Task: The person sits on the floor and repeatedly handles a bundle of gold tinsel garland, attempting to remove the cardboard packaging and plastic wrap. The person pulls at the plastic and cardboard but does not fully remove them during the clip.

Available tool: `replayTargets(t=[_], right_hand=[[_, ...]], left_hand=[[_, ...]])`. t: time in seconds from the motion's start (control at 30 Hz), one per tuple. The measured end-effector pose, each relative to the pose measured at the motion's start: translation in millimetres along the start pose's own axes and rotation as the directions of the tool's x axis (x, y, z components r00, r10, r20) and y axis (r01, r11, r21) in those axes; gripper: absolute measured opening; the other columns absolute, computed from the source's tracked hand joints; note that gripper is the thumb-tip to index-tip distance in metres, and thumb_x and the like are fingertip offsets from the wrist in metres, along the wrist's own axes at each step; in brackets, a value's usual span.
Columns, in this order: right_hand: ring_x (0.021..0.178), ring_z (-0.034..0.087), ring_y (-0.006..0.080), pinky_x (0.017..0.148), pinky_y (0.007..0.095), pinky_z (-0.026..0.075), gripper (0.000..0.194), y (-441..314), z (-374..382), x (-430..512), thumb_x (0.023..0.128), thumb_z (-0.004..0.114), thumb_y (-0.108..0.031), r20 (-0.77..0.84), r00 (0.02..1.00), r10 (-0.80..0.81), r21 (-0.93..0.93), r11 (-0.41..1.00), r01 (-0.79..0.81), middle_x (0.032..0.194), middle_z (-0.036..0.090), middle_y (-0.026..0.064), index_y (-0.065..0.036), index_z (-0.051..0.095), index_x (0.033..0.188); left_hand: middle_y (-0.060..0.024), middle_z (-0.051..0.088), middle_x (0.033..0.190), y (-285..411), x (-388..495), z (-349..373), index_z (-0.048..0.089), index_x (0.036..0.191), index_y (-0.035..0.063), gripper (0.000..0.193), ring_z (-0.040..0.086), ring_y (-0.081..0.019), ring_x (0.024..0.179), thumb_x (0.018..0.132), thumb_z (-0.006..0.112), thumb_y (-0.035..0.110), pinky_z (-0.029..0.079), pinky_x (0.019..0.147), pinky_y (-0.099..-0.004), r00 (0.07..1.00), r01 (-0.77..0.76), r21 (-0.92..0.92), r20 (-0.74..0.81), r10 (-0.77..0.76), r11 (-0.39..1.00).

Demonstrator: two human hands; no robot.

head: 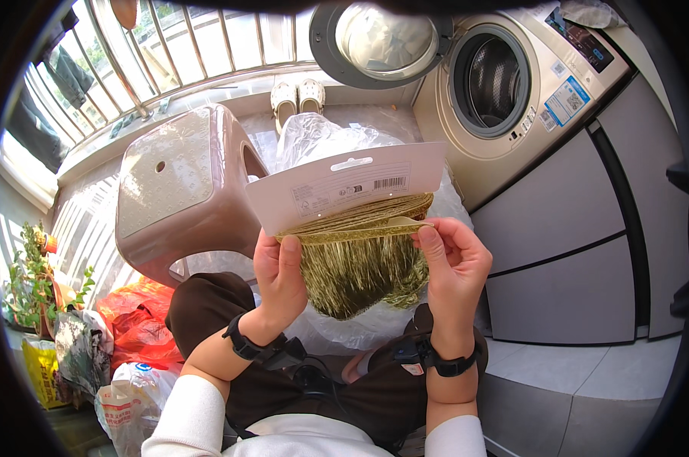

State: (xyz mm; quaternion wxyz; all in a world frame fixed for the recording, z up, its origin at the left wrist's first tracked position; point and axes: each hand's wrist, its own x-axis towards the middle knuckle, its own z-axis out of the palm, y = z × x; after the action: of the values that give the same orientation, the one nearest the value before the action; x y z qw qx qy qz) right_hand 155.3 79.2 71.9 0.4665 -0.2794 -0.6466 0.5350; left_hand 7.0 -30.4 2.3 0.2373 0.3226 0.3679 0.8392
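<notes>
Between my two hands is a bundle of gold tinsel fringe (350, 280), its shiny strands hanging down from folded bands. A white cardboard hang card (344, 185) with a slot and a printed code is attached along its top. My left hand (280, 268) pinches the left end of the front gold band (356, 233), thumb on top. At the band's right end, my right hand (453, 257) grips it between thumb and fingers. Behind and below the fringe spreads a clear plastic bag (333, 137), partly hidden by the card.
A plastic stool (167, 165) stands at the left, near white clogs (297, 100). At the right is a washing machine (487, 80) with its round door (384, 43) swung wide, beside grey cabinets (561, 274). Red bags (138, 314) and a potted plant (38, 285) sit lower left.
</notes>
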Motion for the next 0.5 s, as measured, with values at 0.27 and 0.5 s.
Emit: replayTargets(t=[0.27, 0.5], right_hand=[[0.07, 0.052, 0.0093, 0.064, 0.0211, 0.042, 0.016, -4.9, -4.9, -1.0, 0.09, 0.064, -0.011, 0.155, 0.935, -0.318, 0.054, 0.948, 0.314, 0.08, 0.06, 0.0052, 0.005, 0.062, 0.09], [0.065, 0.05, 0.0113, 0.061, 0.0227, 0.041, 0.015, 7.6, 1.6, 4.0, 0.089, 0.064, -0.012, 0.013, 0.982, -0.186, -0.059, 0.981, 0.187, 0.078, 0.061, 0.0055, 0.003, 0.061, 0.086]], left_hand=[[-0.0081, 0.056, 0.121, -1.8, -0.6, -1.8, 0.043, 0.126, -0.0014, 0.038, 0.051, -0.0128, 0.109, 0.098, 0.05, 0.024, 0.039, 0.095, -0.0281, 1.0, -0.018, -0.025, 0.008, 0.018, 1.0], [-0.0077, 0.056, 0.121, 1.0, -3.9, -1.0, 0.043, 0.127, -0.0022, 0.04, 0.051, -0.0127, 0.109, 0.098, 0.051, 0.024, 0.039, 0.095, -0.0281, 1.0, -0.011, -0.003, 0.028, 0.011, 1.0]])
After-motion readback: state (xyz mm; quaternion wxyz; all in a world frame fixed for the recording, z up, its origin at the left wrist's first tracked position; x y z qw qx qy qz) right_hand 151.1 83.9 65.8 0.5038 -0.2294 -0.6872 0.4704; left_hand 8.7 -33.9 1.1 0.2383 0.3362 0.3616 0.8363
